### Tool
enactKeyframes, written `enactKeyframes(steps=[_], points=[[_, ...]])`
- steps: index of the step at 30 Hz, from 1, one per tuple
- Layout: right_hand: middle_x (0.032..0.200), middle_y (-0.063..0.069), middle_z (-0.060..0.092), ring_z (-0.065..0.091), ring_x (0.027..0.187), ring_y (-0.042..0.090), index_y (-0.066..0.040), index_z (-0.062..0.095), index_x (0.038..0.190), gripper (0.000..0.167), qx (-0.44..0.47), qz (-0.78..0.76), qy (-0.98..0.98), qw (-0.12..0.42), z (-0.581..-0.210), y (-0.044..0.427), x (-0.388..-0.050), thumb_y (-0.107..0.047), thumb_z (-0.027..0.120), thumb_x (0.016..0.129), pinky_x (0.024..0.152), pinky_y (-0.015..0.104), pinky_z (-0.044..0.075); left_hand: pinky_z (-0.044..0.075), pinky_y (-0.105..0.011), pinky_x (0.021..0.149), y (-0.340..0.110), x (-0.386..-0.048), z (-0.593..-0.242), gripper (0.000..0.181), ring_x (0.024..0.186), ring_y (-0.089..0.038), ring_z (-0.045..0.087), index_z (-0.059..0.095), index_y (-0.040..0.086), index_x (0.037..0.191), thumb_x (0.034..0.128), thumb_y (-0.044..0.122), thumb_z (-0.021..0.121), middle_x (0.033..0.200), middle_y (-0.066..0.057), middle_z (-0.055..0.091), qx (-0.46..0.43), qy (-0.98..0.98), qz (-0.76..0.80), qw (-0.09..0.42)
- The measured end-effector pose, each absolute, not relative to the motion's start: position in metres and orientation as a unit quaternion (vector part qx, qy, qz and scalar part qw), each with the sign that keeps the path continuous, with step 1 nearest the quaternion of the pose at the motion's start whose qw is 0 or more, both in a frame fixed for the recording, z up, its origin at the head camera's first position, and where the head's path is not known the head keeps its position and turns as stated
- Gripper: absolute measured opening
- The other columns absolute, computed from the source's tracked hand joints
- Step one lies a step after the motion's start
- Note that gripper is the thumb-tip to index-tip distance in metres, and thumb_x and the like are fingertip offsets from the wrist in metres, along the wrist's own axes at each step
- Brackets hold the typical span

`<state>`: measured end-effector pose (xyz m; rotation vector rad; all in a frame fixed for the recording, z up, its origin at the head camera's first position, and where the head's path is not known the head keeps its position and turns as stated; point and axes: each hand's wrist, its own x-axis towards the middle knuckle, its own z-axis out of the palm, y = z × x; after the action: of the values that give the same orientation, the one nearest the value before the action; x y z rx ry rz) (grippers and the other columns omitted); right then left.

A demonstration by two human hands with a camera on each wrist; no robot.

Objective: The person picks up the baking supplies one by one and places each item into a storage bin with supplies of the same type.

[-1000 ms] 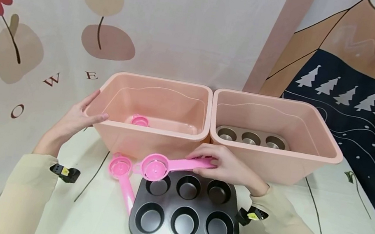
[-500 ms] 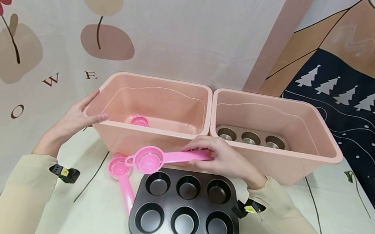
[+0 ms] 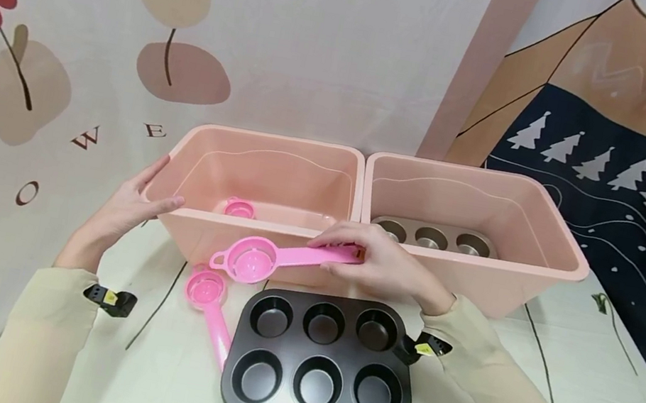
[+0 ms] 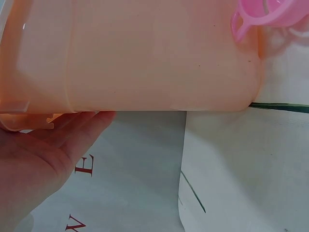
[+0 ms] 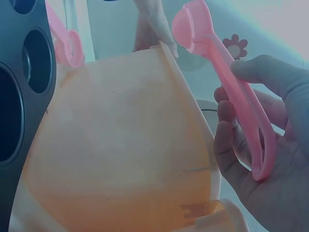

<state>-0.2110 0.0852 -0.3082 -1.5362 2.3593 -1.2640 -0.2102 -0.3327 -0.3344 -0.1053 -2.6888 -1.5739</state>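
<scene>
In the head view my right hand (image 3: 380,258) grips the handle of a pink egg separator (image 3: 252,262), its cup pointing left in front of the left pink bin (image 3: 194,231). Thumb and fingers hold that handle in the right wrist view. My left hand (image 3: 123,213) rests against the left corner of this bin, thumb over the front rim and fingers fairly straight along the outer side. A second pink egg separator (image 3: 218,334) lies on the table, left of a dark muffin tin (image 3: 322,351). Inside the left bin is a pink cup-shaped piece (image 3: 240,208), partly hidden by the front wall.
Right beside the left bin stands a matching pink bin (image 3: 477,283). It contains a brownish muffin tin (image 3: 452,234), partly hidden by its front wall. A pale patterned cloth (image 3: 165,361) covers the table. Printed curtains hang behind the bins.
My right hand has lifted the egg separator up and to the left, away from the muffin tin toward the left bin's front wall. The left hand stays in place.
</scene>
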Motion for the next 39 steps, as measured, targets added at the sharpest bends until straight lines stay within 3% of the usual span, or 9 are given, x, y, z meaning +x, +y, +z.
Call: enactKeyframes(steps=[4,8,15,24,39], points=[[0.111,-0.004,0.066,0.055,0.109,0.013,-0.01,0.071,0.115,0.03,-0.502,-0.416,0.758,0.019,-0.306,0.083,-0.214,-0.005,0.07,0.085,0.092,0.031,0.044,0.028,-0.064,0.102,-0.333,-0.209,-0.334,0.088,0.132,-0.04,0.03,0.002,0.026,0.156,0.0929,0.028,0.063,0.155,-0.024,0.02,-0.031,-0.861,-0.507,0.01],[0.111,-0.002,0.066,0.056,0.105,0.014,-0.008,0.07,0.115,0.03,-0.509,-0.419,0.752,0.014,-0.302,0.081,-0.218,-0.006,0.072,0.085,0.086,0.03,0.045,0.027,-0.065,0.102,-0.333,-0.208,-0.335,0.088,0.132,-0.042,0.03,0.002,0.026,0.156,0.0929,0.027,0.064,0.154,-0.025,0.02,-0.031,-0.861,-0.508,0.01],[0.105,-0.005,0.066,0.054,0.085,0.014,-0.008,0.071,0.115,0.029,-0.506,-0.412,0.758,0.009,-0.289,0.081,-0.227,-0.008,0.073,0.086,0.066,0.028,0.041,0.023,-0.068,0.102,-0.332,-0.208,-0.333,0.09,0.134,-0.043,0.026,0.002,0.026,0.156,0.0922,0.027,0.065,0.156,-0.023,0.016,-0.036,-0.861,-0.507,0.008],[0.105,-0.003,0.067,0.057,0.091,0.014,-0.005,0.07,0.115,0.029,-0.517,-0.424,0.743,0.01,-0.271,0.075,-0.235,-0.007,0.072,0.086,0.076,0.03,0.046,0.02,-0.067,0.104,-0.332,-0.207,-0.333,0.088,0.136,-0.043,0.023,0.003,0.027,0.157,0.0924,0.028,0.064,0.157,-0.021,0.012,-0.038,-0.858,-0.513,0.006],[0.111,0.001,0.066,0.05,0.106,0.017,-0.003,0.069,0.117,0.03,-0.489,-0.434,0.756,0.031,-0.248,0.065,-0.243,-0.008,0.071,0.087,0.089,0.034,0.043,0.025,-0.064,0.104,-0.332,-0.208,-0.333,0.086,0.132,-0.04,0.03,0.002,0.026,0.156,0.094,0.026,0.062,0.154,-0.024,0.022,-0.035,-0.853,-0.521,0.006]])
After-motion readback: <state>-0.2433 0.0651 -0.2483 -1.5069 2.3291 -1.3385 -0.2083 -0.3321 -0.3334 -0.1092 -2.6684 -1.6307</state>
